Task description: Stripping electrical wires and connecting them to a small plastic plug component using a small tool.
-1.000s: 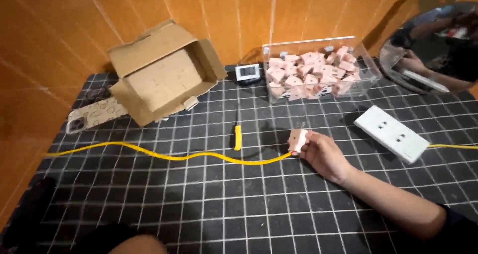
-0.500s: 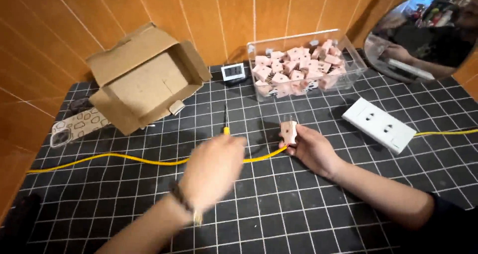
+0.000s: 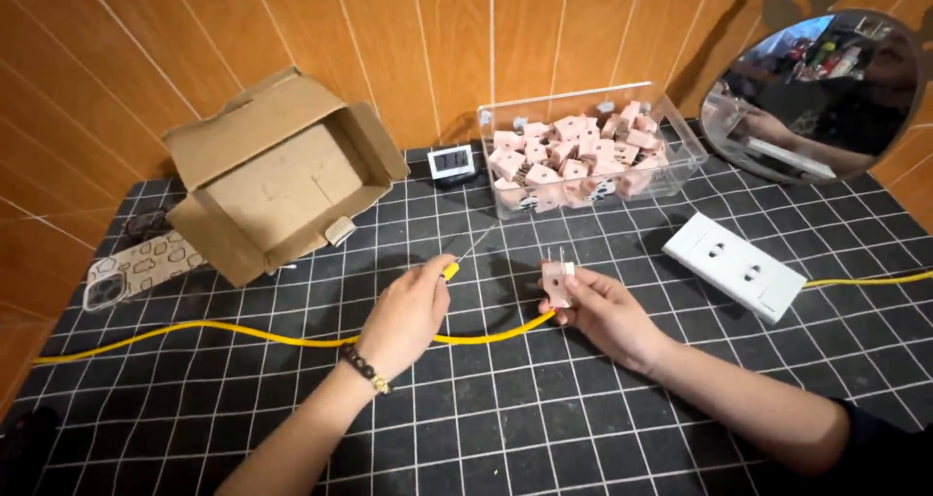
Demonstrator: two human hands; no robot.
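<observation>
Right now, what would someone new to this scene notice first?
At centre, the right hand holds up a small pink plug while the left hand grips a yellow-handled screwdriver. A yellow cable snakes across the black gridded mat, with a clear box of pink plugs behind.

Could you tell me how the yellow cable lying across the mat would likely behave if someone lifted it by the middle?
The yellow cable lies in loose waves across the gridded mat, so it is probably floppy and would sag either side of a grip. It looks thin, likely light. Being long, its ends would probably drag.
</observation>
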